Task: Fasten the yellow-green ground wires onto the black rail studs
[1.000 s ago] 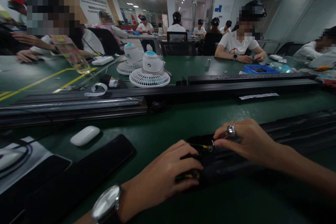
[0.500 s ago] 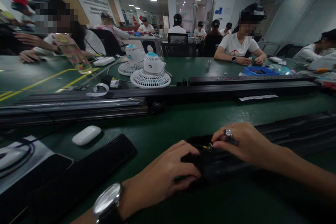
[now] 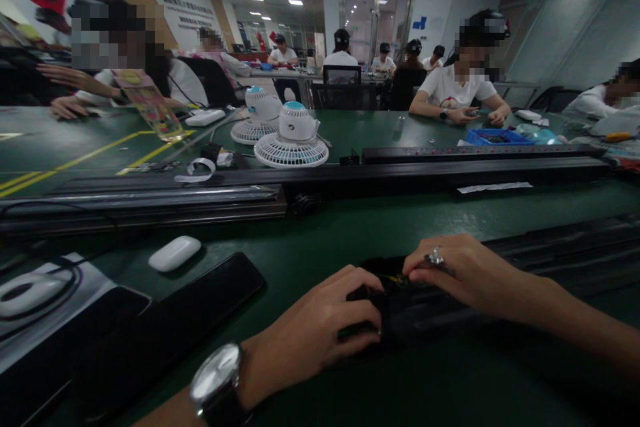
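Observation:
My left hand, with a watch on the wrist, curls its fingers and thumb around the near end of a long black bar lying on the green table. Above that end, my right hand, wearing a ring, pinches the tip of a thin yellow wire. A small metal piece shows at the wire's end, partly hidden by the fingertips. The wire comes out by the left fingers; its other end is hidden.
Left of my hands lie a dark phone and a white earbud case. Long black rails cross the table ahead. Behind them stand two white fans and a blue tray. Several people sit around the tables.
The view has shifted slightly. My right fingertips have closed further over the metal piece, which now shows less. My left hand keeps its place on the bar's end.

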